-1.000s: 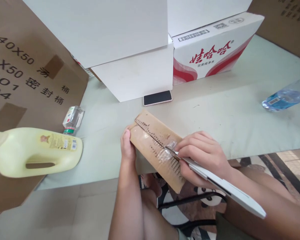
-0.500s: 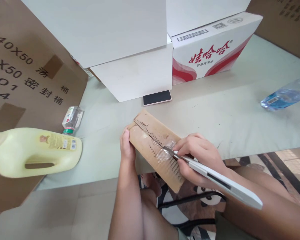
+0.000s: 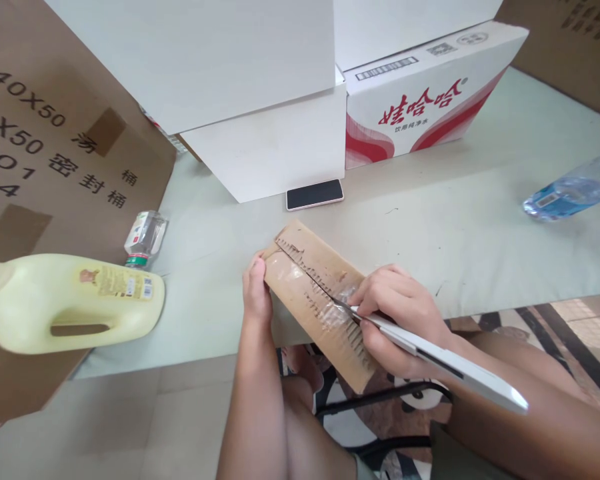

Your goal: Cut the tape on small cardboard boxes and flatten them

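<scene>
A narrow brown cardboard box (image 3: 300,287) is tilted at the table's near edge, its lower end jutting out over my lap. My left hand (image 3: 257,288) grips its upper left end, the fingers partly hidden behind it. In my right hand (image 3: 405,319) is a white utility knife (image 3: 450,360), closed in the fingers near the blade end. The blade tip touches the seam that runs along the box's face. Torn corrugated paper and crumpled clear tape (image 3: 333,313) lie along that seam.
A phone (image 3: 315,195) lies beyond the box, before white cartons (image 3: 280,147) and a red-and-white carton (image 3: 405,120). To the left are a yellow jug (image 3: 80,303), a small clear bottle (image 3: 147,237) and a large brown carton (image 3: 55,133). A water bottle (image 3: 570,190) lies at right.
The cardboard box has shifted slightly right and toward me, my left hand with it. The knife tip sits a little lower along the seam.
</scene>
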Demonstrator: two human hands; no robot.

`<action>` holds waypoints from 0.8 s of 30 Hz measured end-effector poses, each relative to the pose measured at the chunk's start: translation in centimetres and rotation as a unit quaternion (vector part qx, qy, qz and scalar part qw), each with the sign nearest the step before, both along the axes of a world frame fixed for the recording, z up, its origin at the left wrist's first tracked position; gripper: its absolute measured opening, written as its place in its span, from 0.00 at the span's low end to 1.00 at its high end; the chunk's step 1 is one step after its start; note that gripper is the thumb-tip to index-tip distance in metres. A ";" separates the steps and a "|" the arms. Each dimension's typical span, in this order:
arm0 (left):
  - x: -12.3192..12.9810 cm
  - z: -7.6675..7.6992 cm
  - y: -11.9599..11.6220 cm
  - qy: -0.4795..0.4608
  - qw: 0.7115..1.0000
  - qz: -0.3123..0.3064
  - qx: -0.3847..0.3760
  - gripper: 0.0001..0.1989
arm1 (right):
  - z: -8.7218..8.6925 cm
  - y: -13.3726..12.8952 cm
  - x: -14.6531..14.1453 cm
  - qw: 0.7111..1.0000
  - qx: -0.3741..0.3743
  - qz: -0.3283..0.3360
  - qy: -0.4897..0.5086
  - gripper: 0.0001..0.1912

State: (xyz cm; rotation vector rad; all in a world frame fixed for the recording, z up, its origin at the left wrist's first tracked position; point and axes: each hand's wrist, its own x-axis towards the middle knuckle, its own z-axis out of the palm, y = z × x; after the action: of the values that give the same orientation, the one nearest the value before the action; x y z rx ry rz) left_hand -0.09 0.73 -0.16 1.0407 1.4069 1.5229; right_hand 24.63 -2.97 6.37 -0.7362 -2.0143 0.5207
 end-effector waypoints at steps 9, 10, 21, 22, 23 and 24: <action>0.5 1.6 0.0 0.003 0.998 0.063 -0.001 0.20 | 0.2 0.2 0.4 0.995 -0.087 0.037 -0.019 0.07; 0.5 1.7 0.0 -0.001 0.998 0.068 -0.001 0.19 | 0.2 0.2 0.5 0.993 -0.103 0.051 -0.002 0.07; 0.6 1.8 0.0 -0.006 0.997 0.076 -0.002 0.20 | -0.5 0.0 0.9 0.975 -0.168 0.106 0.101 0.04; 0.6 1.8 0.0 -0.005 0.997 0.078 0.000 0.20 | -0.3 0.0 1.0 0.966 -0.190 0.107 0.138 0.04; 0.7 1.9 0.0 -0.006 0.997 0.082 0.003 0.20 | -0.1 0.0 1.2 0.956 -0.206 0.097 0.182 0.05; 0.7 1.9 0.0 -0.007 0.996 0.087 0.005 0.20 | 0.0 0.1 1.4 0.947 -0.216 0.072 0.229 0.06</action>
State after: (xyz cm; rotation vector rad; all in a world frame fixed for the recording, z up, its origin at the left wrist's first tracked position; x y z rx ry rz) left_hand 0.58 0.71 1.78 0.9307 1.5142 1.6607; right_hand 25.98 -2.91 6.42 -0.6484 -1.5364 1.1340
